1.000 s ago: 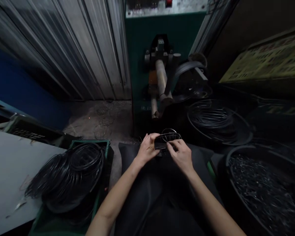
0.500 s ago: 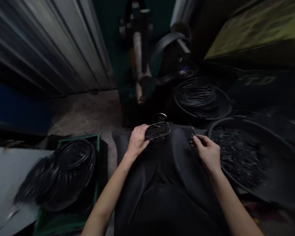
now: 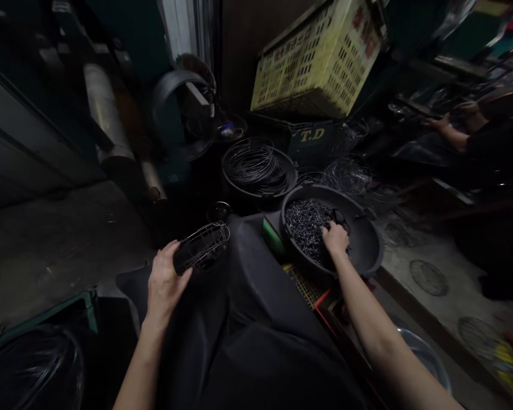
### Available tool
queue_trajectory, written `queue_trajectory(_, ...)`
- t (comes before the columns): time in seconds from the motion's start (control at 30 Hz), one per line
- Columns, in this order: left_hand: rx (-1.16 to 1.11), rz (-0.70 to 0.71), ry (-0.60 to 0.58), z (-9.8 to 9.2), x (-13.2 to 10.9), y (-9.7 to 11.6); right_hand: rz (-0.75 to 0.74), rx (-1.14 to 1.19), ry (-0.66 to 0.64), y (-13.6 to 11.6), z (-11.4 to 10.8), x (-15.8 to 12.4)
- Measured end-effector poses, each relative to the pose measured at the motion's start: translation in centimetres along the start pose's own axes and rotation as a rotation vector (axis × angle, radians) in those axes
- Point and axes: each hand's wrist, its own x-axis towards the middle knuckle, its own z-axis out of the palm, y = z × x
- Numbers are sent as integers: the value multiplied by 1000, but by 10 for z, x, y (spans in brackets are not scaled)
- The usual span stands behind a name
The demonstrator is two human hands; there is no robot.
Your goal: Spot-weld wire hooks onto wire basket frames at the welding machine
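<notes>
dark crate: yellow "T.D" lettering | yellow crate: reddish characters (too unclear to read)

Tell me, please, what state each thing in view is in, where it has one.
Left hand, clasping the wire frame.
Wire frame, gripped at one end.
Right hand, inside the nearer black pan, fingertips unclear.
Nearer black pan, uncovered, partly filled with small metal pieces.
Farther black pan, uncovered, holding wire coils.
Yellow perforated crate, tilted.

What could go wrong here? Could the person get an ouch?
Maybe. The bare right hand is in the tub among small metal bits, which might poke it. Only the left hand holds the wire frame, by one end, so the frame might tip or slip.
</notes>
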Motion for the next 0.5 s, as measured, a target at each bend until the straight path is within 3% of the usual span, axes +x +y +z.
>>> queue_trajectory(0.17, 5, -20, -23, 1, 2, 1, -175, -72, -120, -25, 19, 5)
queue_trajectory(0.37, -20, -121, -54, -6, -4, 14, -348, -100, -291, -51, -10, -3)
queue_trajectory(0.4, -27, -125, -61, -6, -4, 14, -356, -92, -299, -52, -14, -2)
queue_trajectory(0.5, -46, -135, -83, -4, -5, 8, -128, -40, -356, -46, -13, 4)
